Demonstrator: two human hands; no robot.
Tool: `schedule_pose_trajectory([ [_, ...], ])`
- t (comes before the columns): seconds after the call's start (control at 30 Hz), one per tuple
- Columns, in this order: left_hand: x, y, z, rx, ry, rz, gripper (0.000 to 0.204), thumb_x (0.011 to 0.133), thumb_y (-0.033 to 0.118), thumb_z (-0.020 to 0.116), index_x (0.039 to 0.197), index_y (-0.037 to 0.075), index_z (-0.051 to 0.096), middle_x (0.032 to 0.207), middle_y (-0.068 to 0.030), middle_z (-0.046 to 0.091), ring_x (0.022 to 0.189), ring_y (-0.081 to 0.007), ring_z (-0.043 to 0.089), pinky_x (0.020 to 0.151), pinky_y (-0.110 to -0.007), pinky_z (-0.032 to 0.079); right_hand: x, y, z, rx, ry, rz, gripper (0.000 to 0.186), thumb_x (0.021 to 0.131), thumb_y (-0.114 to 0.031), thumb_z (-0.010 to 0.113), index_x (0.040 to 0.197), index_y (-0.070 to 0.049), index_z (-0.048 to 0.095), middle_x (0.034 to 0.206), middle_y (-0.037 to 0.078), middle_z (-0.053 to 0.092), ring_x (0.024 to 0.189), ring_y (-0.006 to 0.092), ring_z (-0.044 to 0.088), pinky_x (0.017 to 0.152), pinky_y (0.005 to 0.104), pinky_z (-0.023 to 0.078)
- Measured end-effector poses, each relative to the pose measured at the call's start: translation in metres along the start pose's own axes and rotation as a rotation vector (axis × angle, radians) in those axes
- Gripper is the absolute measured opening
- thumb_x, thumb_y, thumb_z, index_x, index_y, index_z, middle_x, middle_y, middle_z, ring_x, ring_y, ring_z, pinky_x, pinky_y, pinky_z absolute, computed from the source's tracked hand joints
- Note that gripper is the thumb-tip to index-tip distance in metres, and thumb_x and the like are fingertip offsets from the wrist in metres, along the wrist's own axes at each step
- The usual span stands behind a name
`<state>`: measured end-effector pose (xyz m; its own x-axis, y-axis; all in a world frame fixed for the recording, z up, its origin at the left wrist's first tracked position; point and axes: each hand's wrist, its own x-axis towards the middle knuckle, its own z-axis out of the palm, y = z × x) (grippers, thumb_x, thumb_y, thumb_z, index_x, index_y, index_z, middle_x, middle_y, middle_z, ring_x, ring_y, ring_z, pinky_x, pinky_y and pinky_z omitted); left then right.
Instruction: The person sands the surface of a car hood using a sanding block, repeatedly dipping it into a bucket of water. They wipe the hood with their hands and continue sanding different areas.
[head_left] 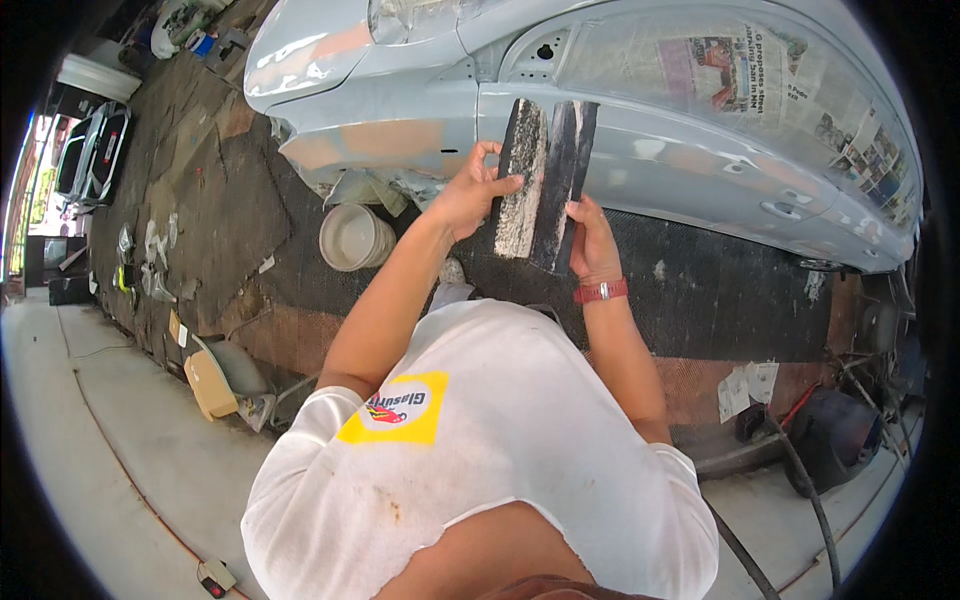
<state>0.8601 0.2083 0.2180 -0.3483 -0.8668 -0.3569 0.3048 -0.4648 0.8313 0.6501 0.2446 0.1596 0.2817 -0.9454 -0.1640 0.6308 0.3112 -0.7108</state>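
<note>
My left hand (pixel 468 200) grips a long flat black strip (pixel 522 190) whose face is rough and speckled with whitish residue. The thumb lies on its face and the fingers are partly behind it. Close beside it, my right hand (pixel 595 240) grips a second long black strip (pixel 562 190), darker and smoother, with a whitish streak along its upper part. Both are held nearly upright, side by side. Whether their edges touch, I cannot tell. Behind them stands a car body (pixel 640 165) in pale grey with tan patches.
Newspaper masking (pixel 720 75) covers the car's side window. A whitish bucket (pixel 352 238) stands on the dark mat left of my feet. Cardboard (pixel 208 385) lies at left, and a cable (pixel 100 425) crosses the pale floor. Dark hoses (pixel 800 470) lie at right. Another car (pixel 92 155) is far left.
</note>
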Motion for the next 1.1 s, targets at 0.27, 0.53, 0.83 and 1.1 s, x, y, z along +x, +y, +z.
schedule_pose_trajectory([
  [0.27,0.008,-0.007,-0.013,0.026,-0.095,-0.026,0.055,0.100,0.006,0.070,0.138,0.016,0.031,0.115,-0.0089,0.067,0.103,-0.0176,0.069,0.086,-0.037,0.059,0.001,0.000,-0.002,-0.017,0.045,0.023,0.052,0.089,-0.021,0.069,0.134,0.004,0.063,0.126,0.014,0.069,0.116,0.0230,0.066,0.107,0.0382,0.050],
  [0.53,0.012,-0.010,-0.008,0.075,-0.067,0.037,0.051,0.103,-0.003,0.058,0.134,0.012,0.021,0.120,-0.0216,0.069,0.103,-0.0267,0.073,0.085,-0.044,0.064,-0.012,0.007,-0.016,0.085,0.049,0.051,0.057,0.091,-0.021,0.066,0.141,0.005,0.058,0.136,0.017,0.067,0.121,0.0271,0.068,0.109,0.0408,0.053],
  [0.83,0.011,-0.001,-0.005,0.197,-0.074,-0.079,0.060,0.104,0.014,0.066,0.143,0.017,0.020,0.122,-0.0129,0.067,0.107,-0.0207,0.069,0.089,-0.040,0.058,-0.015,0.000,-0.010,0.101,0.049,0.025,0.050,0.092,-0.020,0.065,0.136,0.005,0.062,0.131,0.016,0.069,0.122,0.0263,0.066,0.109,0.0410,0.050],
  [1.1,0.021,-0.004,-0.005,0.164,-0.099,-0.047,0.050,0.105,0.006,0.060,0.133,0.014,0.020,0.119,-0.0193,0.071,0.105,-0.0244,0.074,0.079,-0.043,0.062,-0.016,0.006,-0.010,0.178,0.062,0.026,0.055,0.093,-0.022,0.066,0.138,0.008,0.059,0.135,0.020,0.067,0.120,0.0285,0.069,0.107,0.0423,0.055],
])
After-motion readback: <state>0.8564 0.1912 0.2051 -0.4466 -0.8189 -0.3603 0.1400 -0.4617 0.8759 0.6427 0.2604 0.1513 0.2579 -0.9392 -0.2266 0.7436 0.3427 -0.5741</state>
